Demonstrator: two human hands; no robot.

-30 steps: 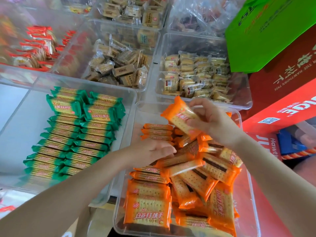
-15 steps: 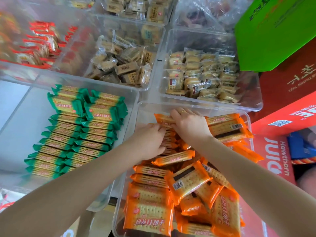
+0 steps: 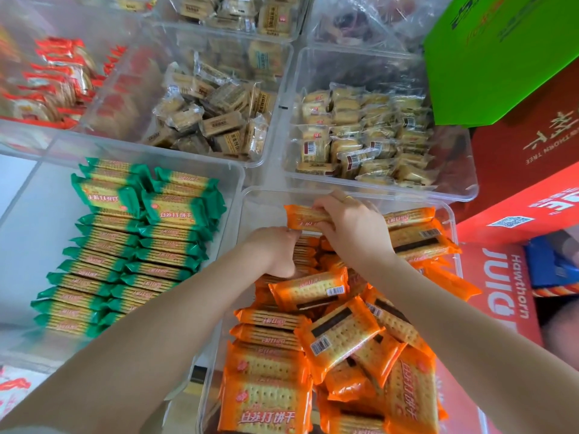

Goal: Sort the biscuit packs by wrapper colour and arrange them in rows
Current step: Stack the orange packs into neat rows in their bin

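Orange-wrapped biscuit packs (image 3: 340,335) fill a clear plastic bin (image 3: 451,211), some stacked in a row along its left side, the rest heaped loosely. The right hand (image 3: 351,228) pinches one orange pack (image 3: 302,218) on edge at the far end of that row. The left hand (image 3: 275,250) presses against the row just below it, fingers curled, though their grip is partly hidden. Green-wrapped packs (image 3: 131,245) lie in two neat rows in the neighbouring clear bin (image 3: 216,166).

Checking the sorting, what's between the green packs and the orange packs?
In the head view, only the clear walls of their two bins; green packs left, orange packs right.
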